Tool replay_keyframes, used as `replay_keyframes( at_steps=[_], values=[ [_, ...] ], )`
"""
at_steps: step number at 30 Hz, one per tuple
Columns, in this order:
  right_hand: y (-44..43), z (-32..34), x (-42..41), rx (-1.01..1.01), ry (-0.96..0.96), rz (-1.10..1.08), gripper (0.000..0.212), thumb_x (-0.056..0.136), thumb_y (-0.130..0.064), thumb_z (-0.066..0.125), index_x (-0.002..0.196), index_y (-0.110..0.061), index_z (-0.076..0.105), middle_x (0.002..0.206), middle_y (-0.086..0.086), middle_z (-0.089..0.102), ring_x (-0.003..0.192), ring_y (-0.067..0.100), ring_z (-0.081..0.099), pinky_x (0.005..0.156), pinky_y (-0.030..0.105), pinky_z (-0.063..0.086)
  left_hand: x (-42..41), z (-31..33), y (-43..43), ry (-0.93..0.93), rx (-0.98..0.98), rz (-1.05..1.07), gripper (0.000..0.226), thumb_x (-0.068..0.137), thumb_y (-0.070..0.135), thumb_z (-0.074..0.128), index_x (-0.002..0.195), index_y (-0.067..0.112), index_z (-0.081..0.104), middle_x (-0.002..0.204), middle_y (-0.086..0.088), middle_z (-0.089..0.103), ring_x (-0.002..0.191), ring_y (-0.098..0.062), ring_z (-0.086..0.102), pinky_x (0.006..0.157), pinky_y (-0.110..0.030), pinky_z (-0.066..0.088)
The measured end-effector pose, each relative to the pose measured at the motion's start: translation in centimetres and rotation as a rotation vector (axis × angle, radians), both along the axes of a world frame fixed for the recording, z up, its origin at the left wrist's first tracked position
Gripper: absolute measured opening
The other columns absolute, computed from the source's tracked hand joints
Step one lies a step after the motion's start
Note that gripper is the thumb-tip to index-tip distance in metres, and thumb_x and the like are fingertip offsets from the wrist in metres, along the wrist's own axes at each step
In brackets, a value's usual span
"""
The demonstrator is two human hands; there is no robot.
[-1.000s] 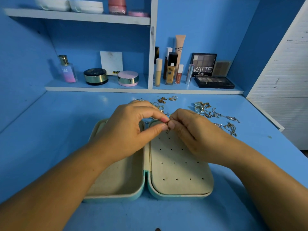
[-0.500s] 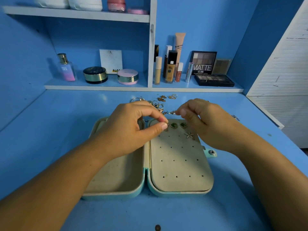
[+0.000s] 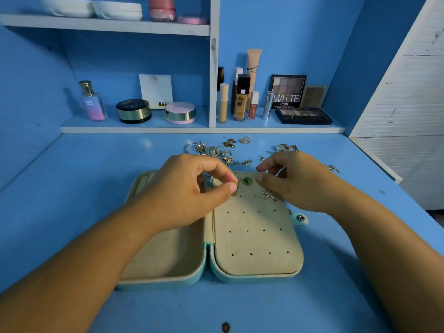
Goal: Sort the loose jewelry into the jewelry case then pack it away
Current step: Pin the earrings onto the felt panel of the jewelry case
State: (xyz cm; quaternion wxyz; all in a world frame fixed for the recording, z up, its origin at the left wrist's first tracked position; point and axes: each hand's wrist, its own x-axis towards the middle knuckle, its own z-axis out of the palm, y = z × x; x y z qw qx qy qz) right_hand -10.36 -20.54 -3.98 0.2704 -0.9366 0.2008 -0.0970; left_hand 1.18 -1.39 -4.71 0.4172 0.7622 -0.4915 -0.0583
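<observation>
- I see the open jewelry case [image 3: 257,239], a teal clamshell with beige velvet lining, lying flat on the blue table [image 3: 72,188] between both forearms.
- The left hand [image 3: 189,191] is over the case's centre hinge. Its thumb and forefinger pinch a small gold earring [image 3: 235,189] at the far-left corner of the case's perforated right panel.
- The right hand [image 3: 300,181] hovers over the far-right corner of that panel, fingers curled, thumb and forefinger tips close together. I cannot tell whether they pinch anything.
- A green oval stone earring in a gold frame [image 3: 247,181] sits in the panel's far row, between the two hands.
- A silver starfish-shaped earring [image 3: 269,194] sits one row nearer, just beside the right hand's thumb.
- The case's left half is a shallow beige tray, mostly covered by the left hand and forearm.
- A teal snap tab with a metal stud [image 3: 300,218] sticks out from the case's right edge.
- The loose jewelry [image 3: 216,150], gold and silver rings, earrings and chains, lies scattered on the table just beyond the case's far edge.
- Farther beyond the case, a blue shelf [image 3: 201,129] holds cosmetics bottles and palettes.
</observation>
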Motion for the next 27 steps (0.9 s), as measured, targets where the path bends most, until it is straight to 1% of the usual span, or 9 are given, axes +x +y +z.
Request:
replay_keyframes(
  at_steps=[1, 3, 5, 9, 12, 15, 17, 21, 27],
  values=[
    [0.0, 0.0, 0.0, 0.055, -0.017, -0.018, 0.017, 0.088, -0.038, 0.063, 0.101, -0.028, 0.064, 0.079, -0.013, 0.053, 0.061, 0.003, 0.050, 0.055, 0.015, 0.034, -0.1, 0.1, 0.0, 0.000, 0.006, 0.002, 0.005, 0.080, 0.042, 0.072, 0.082, 0.038, 0.072, 0.059, 0.015, 0.060, 0.047, -0.012, 0.042, 0.048, -0.023, 0.040],
    [-0.1, 0.2, 0.0, 0.177, -0.081, -0.036, 0.015, 0.086, -0.035, 0.067, 0.098, -0.026, 0.066, 0.076, -0.009, 0.055, 0.058, 0.002, 0.050, 0.056, 0.014, 0.038, -0.4, 0.4, 0.0, -0.007, 0.027, -0.002, 0.002, 0.082, 0.035, 0.071, 0.080, 0.037, 0.071, 0.061, 0.028, 0.059, 0.047, -0.007, 0.042, 0.047, -0.014, 0.037],
    [0.0, 0.7, -0.1, 0.328, -0.169, -0.041, 0.014, 0.084, -0.029, 0.070, 0.097, -0.025, 0.067, 0.076, -0.006, 0.059, 0.061, 0.004, 0.053, 0.061, 0.016, 0.044, -0.7, 0.7, 0.0, -0.027, 0.039, -0.013, 0.007, 0.084, 0.031, 0.071, 0.082, 0.038, 0.069, 0.063, 0.038, 0.056, 0.047, -0.005, 0.044, 0.048, -0.011, 0.037],
    [0.4, 1.4, -0.3, 0.583, -0.352, 0.008, 0.018, 0.085, -0.015, 0.069, 0.103, -0.018, 0.068, 0.084, 0.000, 0.067, 0.071, 0.003, 0.061, 0.066, 0.011, 0.049, -1.0, 0.9, -0.1, -0.061, 0.024, -0.021, 0.011, 0.084, 0.028, 0.072, 0.083, 0.039, 0.068, 0.065, 0.038, 0.057, 0.046, -0.005, 0.044, 0.047, -0.011, 0.036],
    [1.1, 1.5, -0.1, 0.591, -0.430, 0.052, 0.017, 0.083, -0.022, 0.068, 0.100, -0.019, 0.068, 0.083, 0.003, 0.068, 0.076, 0.006, 0.060, 0.071, 0.014, 0.048, -1.1, 1.0, -0.2, -0.083, -0.021, -0.014, 0.011, 0.083, 0.031, 0.072, 0.083, 0.041, 0.069, 0.081, 0.031, 0.064, 0.060, -0.005, 0.056, 0.054, -0.014, 0.042],
    [1.8, 1.5, -0.2, 0.592, -0.484, 0.082, 0.030, 0.075, -0.036, 0.066, 0.100, -0.020, 0.068, 0.088, 0.027, 0.063, 0.078, 0.018, 0.053, 0.076, 0.030, 0.045, -1.2, 1.0, -0.4, -0.122, -0.074, 0.000, 0.012, 0.083, 0.027, 0.073, 0.086, 0.039, 0.071, 0.078, 0.023, 0.066, 0.077, 0.006, 0.059, 0.064, -0.007, 0.041],
    [2.1, 1.6, -0.2, 0.594, -0.506, 0.095, 0.031, 0.074, -0.038, 0.065, 0.099, -0.022, 0.067, 0.095, 0.033, 0.060, 0.078, 0.021, 0.050, 0.076, 0.035, 0.043, -1.2, 1.1, -0.6, -0.137, -0.095, 0.010, 0.010, 0.083, 0.024, 0.073, 0.088, 0.033, 0.073, 0.081, 0.019, 0.068, 0.083, 0.008, 0.059, 0.070, -0.002, 0.038],
    [2.4, 1.8, -0.3, 0.586, -0.510, 0.101, 0.028, 0.075, -0.037, 0.064, 0.098, -0.021, 0.067, 0.097, 0.035, 0.059, 0.080, 0.022, 0.050, 0.075, 0.037, 0.041, -1.3, 1.2, -0.8, -0.138, -0.118, 0.029, 0.008, 0.083, 0.023, 0.073, 0.089, 0.028, 0.075, 0.082, 0.017, 0.068, 0.087, 0.007, 0.060, 0.072, -0.001, 0.037],
    [2.7, 1.9, -0.3, 0.566, -0.515, 0.097, 0.026, 0.075, -0.037, 0.063, 0.097, -0.022, 0.067, 0.093, 0.038, 0.057, 0.075, 0.022, 0.047, 0.070, 0.036, 0.039, -1.2, 1.2, -0.9, -0.139, -0.125, 0.043, 0.007, 0.083, 0.025, 0.074, 0.089, 0.028, 0.076, 0.083, 0.016, 0.069, 0.088, 0.004, 0.061, 0.072, 0.000, 0.037]
  ],
)
